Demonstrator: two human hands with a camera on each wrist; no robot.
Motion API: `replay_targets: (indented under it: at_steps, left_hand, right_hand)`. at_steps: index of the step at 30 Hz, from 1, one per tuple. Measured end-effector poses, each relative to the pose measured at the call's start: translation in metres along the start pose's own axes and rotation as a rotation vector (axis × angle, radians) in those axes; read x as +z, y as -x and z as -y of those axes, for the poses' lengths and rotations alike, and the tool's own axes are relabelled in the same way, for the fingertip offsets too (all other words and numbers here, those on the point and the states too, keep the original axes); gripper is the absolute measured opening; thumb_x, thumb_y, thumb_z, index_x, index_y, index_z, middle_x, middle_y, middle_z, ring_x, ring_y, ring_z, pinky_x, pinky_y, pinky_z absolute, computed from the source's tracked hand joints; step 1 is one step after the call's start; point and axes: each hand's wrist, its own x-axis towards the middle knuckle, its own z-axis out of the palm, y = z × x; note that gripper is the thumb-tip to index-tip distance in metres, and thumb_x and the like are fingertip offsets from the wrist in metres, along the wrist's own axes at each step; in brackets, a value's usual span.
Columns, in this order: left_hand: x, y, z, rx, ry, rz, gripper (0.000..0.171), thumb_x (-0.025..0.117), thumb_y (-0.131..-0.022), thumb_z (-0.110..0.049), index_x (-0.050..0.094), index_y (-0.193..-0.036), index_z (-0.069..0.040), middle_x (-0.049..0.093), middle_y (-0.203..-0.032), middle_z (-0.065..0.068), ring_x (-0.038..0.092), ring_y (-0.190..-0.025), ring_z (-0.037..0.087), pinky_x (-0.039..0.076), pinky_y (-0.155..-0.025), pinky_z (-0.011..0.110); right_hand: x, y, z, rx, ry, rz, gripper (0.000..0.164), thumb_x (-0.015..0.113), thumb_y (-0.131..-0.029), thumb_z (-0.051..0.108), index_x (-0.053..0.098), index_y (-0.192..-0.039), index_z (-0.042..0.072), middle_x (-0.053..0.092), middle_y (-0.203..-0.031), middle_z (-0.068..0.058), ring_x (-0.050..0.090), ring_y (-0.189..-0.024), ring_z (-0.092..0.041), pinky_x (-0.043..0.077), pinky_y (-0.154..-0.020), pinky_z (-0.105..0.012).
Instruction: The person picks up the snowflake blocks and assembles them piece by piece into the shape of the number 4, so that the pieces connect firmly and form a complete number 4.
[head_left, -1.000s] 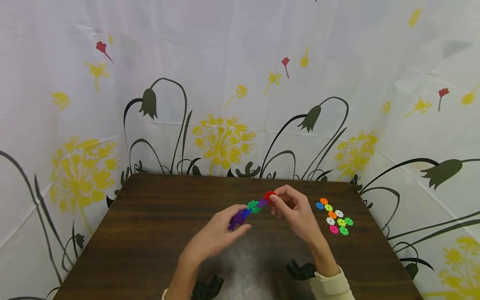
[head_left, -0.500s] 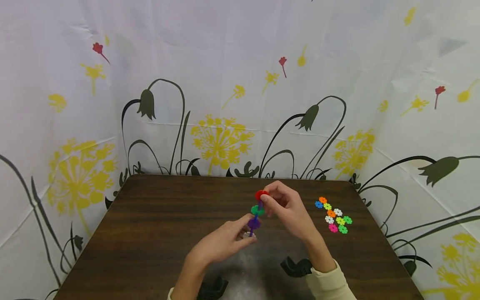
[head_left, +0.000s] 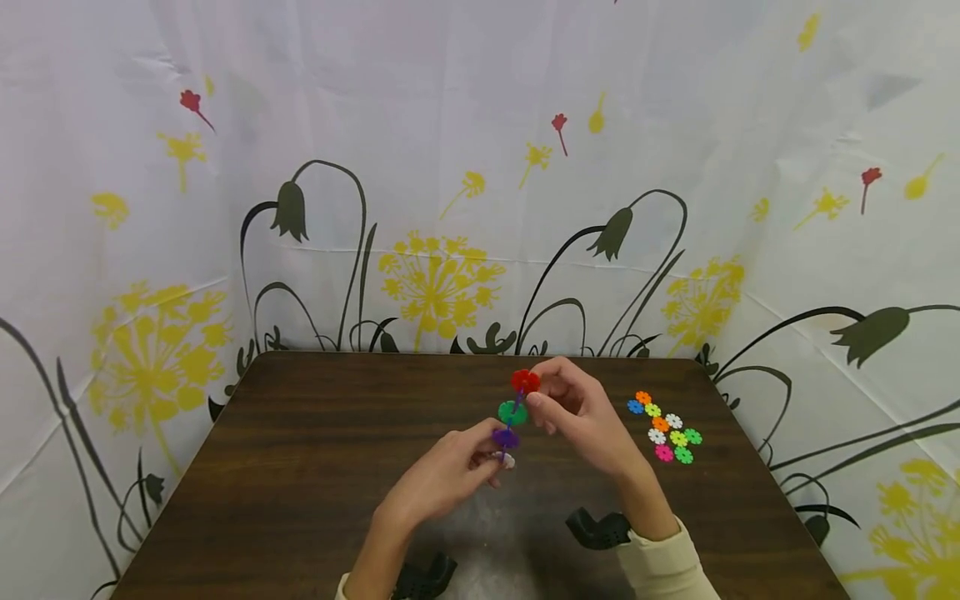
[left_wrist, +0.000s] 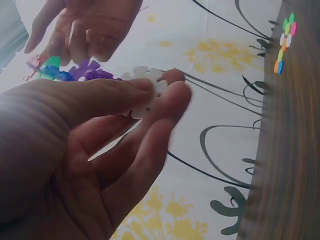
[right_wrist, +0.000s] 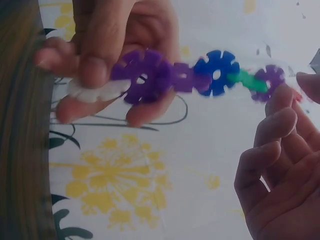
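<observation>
Both hands hold a chain of interlocking flower-shaped plastic discs above the table. My left hand (head_left: 442, 477) pinches the white disc (right_wrist: 97, 91) at the lower end between thumb and fingers. At the upper end, my right hand (head_left: 583, 412) grips the red disc (head_left: 524, 381), which its fingers partly cover. Between these ends come purple discs (right_wrist: 156, 85), a blue disc (right_wrist: 227, 66) and a green disc (head_left: 512, 413), each slotted edge to edge with its neighbour. In the head view the chain stands steeply, leaning slightly right at the top.
Several loose flower discs in orange, blue, yellow, white, green and pink, among them a pink disc (head_left: 663, 452), lie at the right of the dark wooden table (head_left: 337, 433). A white curtain (head_left: 450, 125) with printed flowers hangs behind the table. Black wrist mounts (head_left: 597, 530) sit under the forearms.
The chain has swung from a diagonal slant to nearly upright. Its white end has come into sight at my left fingers, and the red disc has shifted slightly left and up.
</observation>
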Motion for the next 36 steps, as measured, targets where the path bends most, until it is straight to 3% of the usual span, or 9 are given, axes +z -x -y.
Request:
replay_targets:
  at_steps: [4, 8, 13, 16, 22, 27, 30, 36]
  left_hand:
    - [-0.001, 0.001, -0.004, 0.027, -0.105, -0.085, 0.015, 0.062, -0.109, -0.014, 0.062, -0.124, -0.011, 0.081, -0.107, 0.003, 0.075, -0.087, 0.011, 0.061, -0.079, 0.027]
    - [0.000, 0.002, -0.008, 0.021, -0.143, -0.163, 0.019, 0.065, -0.108, -0.017, 0.063, -0.127, -0.014, 0.081, -0.110, 0.002, 0.074, -0.094, 0.010, 0.061, -0.085, 0.026]
    - [0.001, 0.006, -0.013, 0.013, -0.079, -0.216, 0.027, 0.065, -0.109, -0.019, 0.057, -0.135, -0.020, 0.081, -0.115, 0.002, 0.076, -0.089, 0.006, 0.061, -0.083, 0.025]
    - [-0.001, 0.009, -0.015, 0.020, -0.041, -0.273, 0.029, 0.066, -0.109, -0.018, 0.058, -0.136, -0.022, 0.082, -0.113, 0.001, 0.075, -0.082, 0.006, 0.059, -0.078, 0.026]
    - [-0.010, 0.011, -0.013, 0.168, 0.028, -0.412, 0.039, 0.071, -0.105, -0.017, 0.059, -0.142, -0.017, 0.083, -0.117, 0.003, 0.080, -0.080, 0.010, 0.063, -0.091, 0.029]
    - [-0.026, 0.019, -0.012, 0.223, 0.016, -0.517, 0.038, 0.070, -0.103, -0.005, 0.060, -0.139, -0.010, 0.081, -0.120, 0.013, 0.082, -0.087, 0.015, 0.063, -0.090, 0.026]
    - [-0.034, 0.023, -0.013, 0.210, -0.038, -0.564, 0.037, 0.070, -0.103, -0.003, 0.060, -0.139, -0.010, 0.081, -0.119, 0.013, 0.081, -0.088, 0.016, 0.057, -0.075, 0.017]
    - [-0.045, 0.029, -0.012, 0.195, -0.067, -0.595, 0.051, 0.064, -0.108, -0.005, 0.043, -0.153, -0.012, 0.081, -0.121, 0.012, 0.080, -0.087, 0.015, 0.045, -0.062, 0.025]
  right_hand:
    - [-0.015, 0.007, -0.013, 0.000, -0.027, -0.018, 0.021, 0.053, -0.111, 0.004, 0.057, -0.132, 0.003, 0.061, -0.080, -0.013, 0.056, -0.066, -0.025, 0.057, -0.061, -0.032]
    - [-0.041, 0.026, -0.041, 0.116, 0.018, -0.121, 0.018, 0.052, -0.114, 0.011, 0.061, -0.128, 0.006, 0.063, -0.081, -0.011, 0.056, -0.066, -0.025, 0.056, -0.060, -0.030]
    - [-0.081, 0.075, -0.093, 0.400, 0.107, -0.221, 0.025, 0.054, -0.115, 0.025, 0.063, -0.124, 0.003, 0.064, -0.084, -0.007, 0.055, -0.065, -0.016, 0.053, -0.060, -0.031]
    - [-0.104, 0.104, -0.119, 0.595, 0.198, -0.198, 0.034, 0.058, -0.113, 0.029, 0.061, -0.128, -0.001, 0.066, -0.087, -0.010, 0.058, -0.068, -0.015, 0.054, -0.062, -0.030]
    - [-0.136, 0.135, -0.147, 0.864, 0.457, -0.106, 0.038, 0.062, -0.110, 0.022, 0.052, -0.135, -0.005, 0.066, -0.087, -0.011, 0.061, -0.072, -0.020, 0.055, -0.063, -0.032]
    - [-0.147, 0.139, -0.156, 0.957, 0.533, -0.140, 0.044, 0.063, -0.108, 0.022, 0.045, -0.137, -0.005, 0.067, -0.092, -0.016, 0.064, -0.071, -0.021, 0.059, -0.062, -0.034]
    - [-0.151, 0.139, -0.159, 0.983, 0.559, -0.161, 0.040, 0.065, -0.106, 0.023, 0.048, -0.129, -0.005, 0.064, -0.090, -0.016, 0.065, -0.070, -0.021, 0.059, -0.062, -0.033]
    - [-0.156, 0.148, -0.166, 0.973, 0.520, -0.178, 0.033, 0.066, -0.105, 0.017, 0.045, -0.121, -0.002, 0.061, -0.083, -0.013, 0.062, -0.068, -0.020, 0.058, -0.060, -0.032]
